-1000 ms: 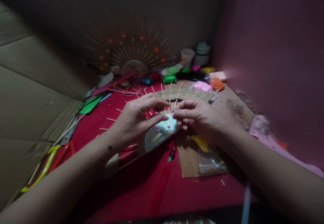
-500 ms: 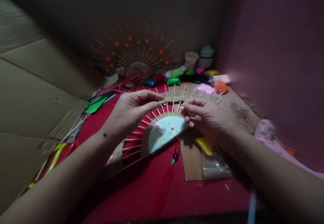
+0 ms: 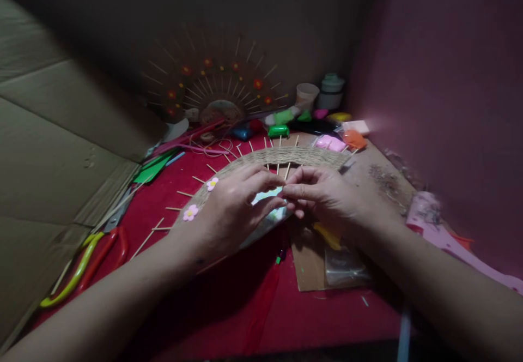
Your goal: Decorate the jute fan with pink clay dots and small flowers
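1. So our table's wearing a red cover (image 3: 318, 318), and we've got the woven fan (image 3: 294, 156) sitting around the middle of it.
2. Left of the fan we can spot scissors (image 3: 102, 253) with yellow and red handles.
3. Behind those, left of the fan's far edge, we see a green sheet (image 3: 153, 170).
4. In front of the fan we have a red tassel (image 3: 261, 307), red on red, pretty dim.
5. Cardboard (image 3: 308, 266) covers our table right of the fan, reaching under its right end.
6. Behind the fan: our shiny blue packet (image 3: 242, 132).
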